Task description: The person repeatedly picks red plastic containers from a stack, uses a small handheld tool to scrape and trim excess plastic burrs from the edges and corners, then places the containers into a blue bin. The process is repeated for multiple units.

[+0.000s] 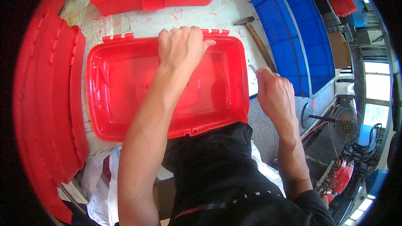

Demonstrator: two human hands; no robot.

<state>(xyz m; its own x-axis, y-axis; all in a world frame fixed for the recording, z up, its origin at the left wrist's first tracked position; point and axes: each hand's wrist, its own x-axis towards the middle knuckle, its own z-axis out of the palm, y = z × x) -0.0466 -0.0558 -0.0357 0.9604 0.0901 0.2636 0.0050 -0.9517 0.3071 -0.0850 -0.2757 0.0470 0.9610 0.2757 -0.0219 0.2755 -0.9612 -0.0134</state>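
A red plastic box [205, 96] with hinge lugs along its far rim lies open side up in front of me, its near edge by my lap. My left hand [182, 48] reaches across it and is closed over the middle of the far rim, thumb pointing right. Just beyond the right edge of the box, my right hand [276, 96] is closed in a fist round a small blade [253, 68]. Only its thin, pale tip shows; the handle is hidden in the fingers. The tip is apart from the box.
A red bin [155, 0] of red plastic strips stands at the far side. A wooden-handled hammer [260, 44] lies on the worktable [234, 10] to the right, beside blue crates [289, 37]. Stacked red plastic parts [54, 96] rise at the left. A fan [345, 121] stands far right.
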